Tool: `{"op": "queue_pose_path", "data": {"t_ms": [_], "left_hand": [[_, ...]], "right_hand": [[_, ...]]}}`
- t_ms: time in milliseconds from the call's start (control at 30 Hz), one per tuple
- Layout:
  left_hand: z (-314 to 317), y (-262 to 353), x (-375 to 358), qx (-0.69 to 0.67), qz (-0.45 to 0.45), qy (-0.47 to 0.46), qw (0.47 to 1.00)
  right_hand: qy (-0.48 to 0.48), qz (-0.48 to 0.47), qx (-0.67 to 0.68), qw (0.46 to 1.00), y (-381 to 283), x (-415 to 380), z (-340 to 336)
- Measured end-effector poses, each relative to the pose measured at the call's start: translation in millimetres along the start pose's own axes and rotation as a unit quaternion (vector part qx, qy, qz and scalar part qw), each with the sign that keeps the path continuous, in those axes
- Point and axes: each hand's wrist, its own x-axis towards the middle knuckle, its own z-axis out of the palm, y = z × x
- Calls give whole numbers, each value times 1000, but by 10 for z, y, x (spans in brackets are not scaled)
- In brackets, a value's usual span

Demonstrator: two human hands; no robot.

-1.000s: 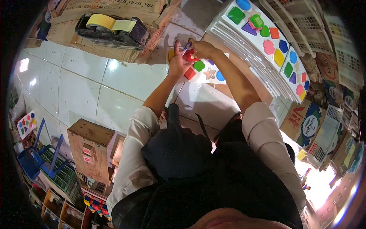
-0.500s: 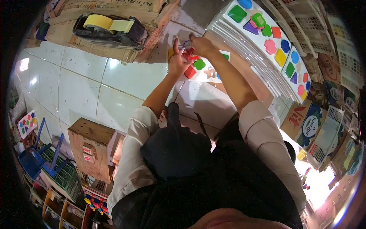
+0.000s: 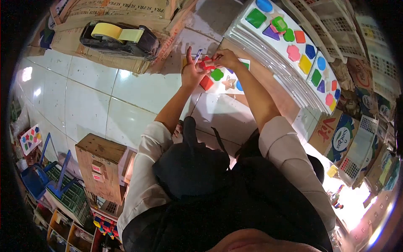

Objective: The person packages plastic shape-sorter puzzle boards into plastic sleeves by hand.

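Observation:
On the floor ahead lies a white shape board [image 3: 218, 89] with coloured pieces, among them a green flower piece [image 3: 217, 74] and a red square piece [image 3: 206, 83]. My left hand [image 3: 192, 75] grips a red shape piece [image 3: 207, 64] above the board, one finger pointing up. A slim clear-and-blue stick, like a pen [image 3: 198, 56], sticks up beside that hand. From the other side, my right hand [image 3: 228, 59] has its fingertips pinched together at the red piece's edge. Whatever small thing may be between those fingertips is hidden.
A tape dispenser [image 3: 119, 40] with yellow tape sits on a cardboard box [image 3: 121, 10] at upper left. To the right stands a stack of wrapped shape boards [image 3: 268, 59]. A wooden box [image 3: 100, 168] and a blue stool [image 3: 35, 180] are at lower left.
My right hand has come down from beyond the stick's upper end to the red piece, its fingers now pinched. My left hand has shifted slightly and still holds the red piece.

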Motion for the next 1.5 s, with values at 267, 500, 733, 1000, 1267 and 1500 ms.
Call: {"op": "queue_pose_path", "data": {"t_ms": [267, 500, 733, 1000, 1267, 1500], "left_hand": [[-148, 64, 54, 96, 33, -9, 995], [-456, 185, 240, -394, -213, -98, 889], [-97, 411, 266, -491, -177, -61, 851], [-1, 4, 226, -60, 78, -42, 994], [119, -263, 388, 64, -25, -66, 995], [-82, 1, 205, 91, 78, -38, 992]], "right_hand": [[-13, 85, -165, 982, -141, 90, 31], [-116, 13, -61, 991, -650, -460, 164], [-91, 0, 76, 993, -711, -758, 302], [111, -93, 267, 953, -212, -837, 108], [181, -62, 330, 925, -158, -700, 338], [186, -126, 318, 921, -138, -544, 510]]}}
